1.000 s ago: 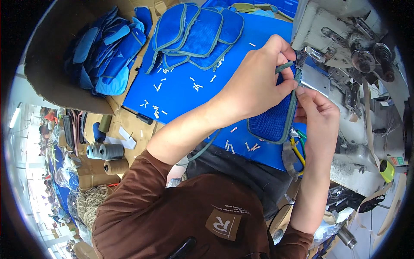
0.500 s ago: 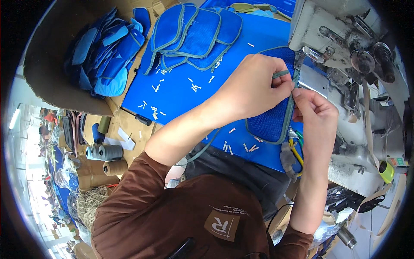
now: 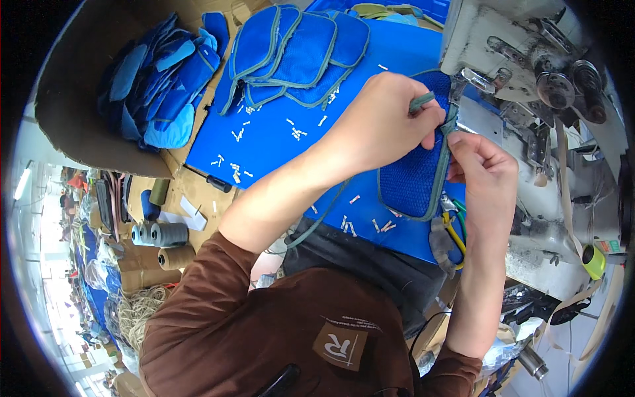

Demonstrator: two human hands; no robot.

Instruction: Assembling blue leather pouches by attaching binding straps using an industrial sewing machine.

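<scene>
A blue mesh fabric piece (image 3: 410,188) edged in grey-green binding lies at the right of the blue table, against the sewing machine (image 3: 529,86). My left hand (image 3: 397,119) is closed on a grey-green binding strip (image 3: 422,101), its end sticking up between the fingers; more of the strip trails down toward my lap. Fingers of my right hand (image 3: 483,162) pinch the bound right edge of the fabric piece, just beside the left hand. The upper part of the piece is partly hidden behind my left hand.
Finished-looking blue pieces (image 3: 304,53) are stacked at the back of the table. A cardboard box (image 3: 73,112) of blue pieces stands left. Small white scraps (image 3: 296,132) dot the tabletop. Yellow-handled snips (image 3: 453,235) lie by my right wrist; thread spools (image 3: 169,234) stand left.
My left hand has shifted slightly up and left, away from the right hand, with the strip still in it. My right hand stays almost in place on the edge.
</scene>
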